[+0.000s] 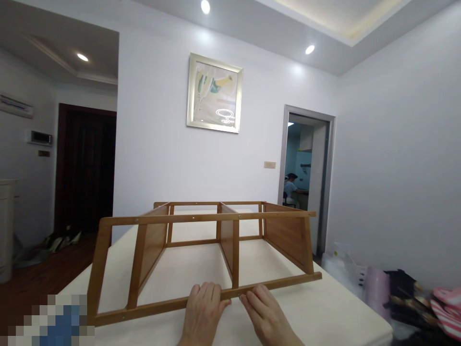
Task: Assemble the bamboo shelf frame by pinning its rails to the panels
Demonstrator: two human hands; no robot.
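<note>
A wooden shelf rack (pixel 163 306) lies on its side on a cream-topped table (pixel 317 317), its panels standing upright between the rails. My left hand (pixel 203 307) is closed over the near bottom rail, with its thumb pointing right along it. Just right of the middle upright, my right hand (pixel 264 312) is closed against the same rail. Its thumb and index finger pinch close to a small metal fastener on the rail's front. Whatever lies inside that pinch is too small to make out.
At the right, plastic bags (pixel 342 269), a pink roll (pixel 376 288) and a striped cloth (pixel 448 307) are piled beside the table. Another person (pixel 291 186) sits beyond the doorway (pixel 333 168). A blurred-out patch (pixel 61 324) covers the lower left.
</note>
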